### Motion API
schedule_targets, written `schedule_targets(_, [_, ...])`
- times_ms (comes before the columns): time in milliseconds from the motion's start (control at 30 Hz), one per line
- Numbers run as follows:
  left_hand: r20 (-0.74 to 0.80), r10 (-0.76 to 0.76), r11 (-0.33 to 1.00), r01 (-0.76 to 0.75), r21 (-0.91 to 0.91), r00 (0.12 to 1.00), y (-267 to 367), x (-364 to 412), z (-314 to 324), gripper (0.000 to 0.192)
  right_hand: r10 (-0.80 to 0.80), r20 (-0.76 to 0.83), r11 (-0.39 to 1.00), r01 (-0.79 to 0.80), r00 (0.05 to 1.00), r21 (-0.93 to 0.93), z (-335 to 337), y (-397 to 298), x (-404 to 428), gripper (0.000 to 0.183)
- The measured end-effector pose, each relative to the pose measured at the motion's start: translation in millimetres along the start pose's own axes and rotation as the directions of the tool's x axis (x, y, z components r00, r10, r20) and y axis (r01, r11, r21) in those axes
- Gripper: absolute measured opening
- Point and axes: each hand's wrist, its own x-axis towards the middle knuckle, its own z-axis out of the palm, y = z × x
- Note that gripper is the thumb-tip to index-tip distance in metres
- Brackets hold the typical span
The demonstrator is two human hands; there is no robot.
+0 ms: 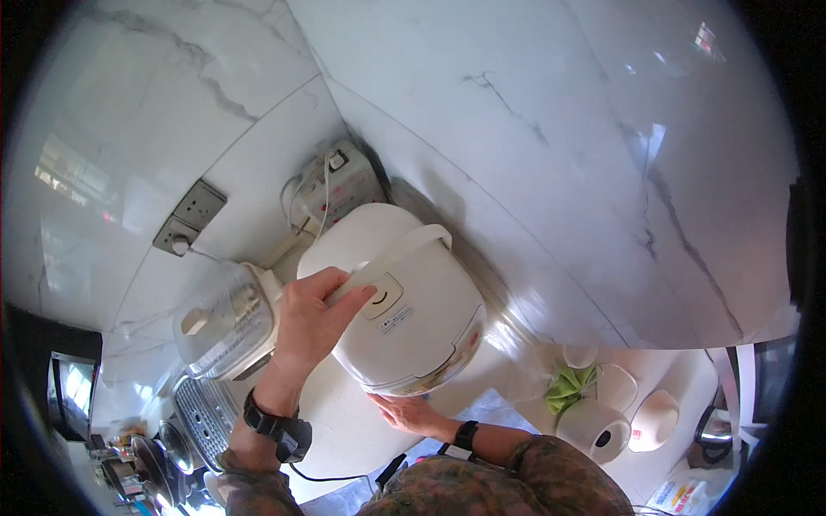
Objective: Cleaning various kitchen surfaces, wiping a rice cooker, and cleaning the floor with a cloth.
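Observation:
A white rice cooker [419, 342] with a smooth domed lid is directly before me, near the corner of the walls. My left hand [316, 316] is closed around one side of its raised carrying handle [413, 248], the thumb lying over the handle near the square panel on the lid. My right hand [410, 415] is at the lower front edge of the cooker, its fingertips partly hidden beneath the body. Whether the cooker rests on the white counter [335, 419] or is lifted cannot be told.
Left of the cooker stands an appliance with a clear domed cover [226, 322], beside a slotted metal tray [205, 413]. Behind are a box with a cable [352, 180] and a wall socket [200, 201]. A white pot [590, 429], a white bowl [655, 419] and a green cloth [568, 387] lie right.

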Motion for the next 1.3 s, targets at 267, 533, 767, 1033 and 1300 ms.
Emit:
schedule_targets(267, [0.023,0.115,0.956,-0.117,0.268,0.993,-32,39,-17,0.028,0.017,-0.037,0.999,-0.019,0.999,-0.040,5,-2,2,0.052])
schedule_targets(533, [-0.189,0.296,0.954,-0.283,0.097,0.936,-97,61,-18,0.034,0.030,-0.019,0.997,-0.031,0.999,-0.076,-16,-10,9,0.051])
schedule_targets(767, [-0.387,0.494,0.839,-0.310,0.448,0.778,-149,10,-16,0.038,-0.051,-0.010,0.986,0.052,0.999,0.156,14,-30,18,0.049])
schedule_targets(1033, [-0.426,0.102,0.968,-0.188,-0.166,0.899,-192,-181,-49,0.015,0.387,-0.471,0.863,-0.133,0.792,0.487,-18,-9,-38,0.037])
schedule_targets(1300, [-0.403,-0.307,0.951,0.267,-0.154,0.862,-296,-368,13,0.015,0.322,-0.618,0.914,-0.406,0.717,0.004,6,-13,-51,0.048])
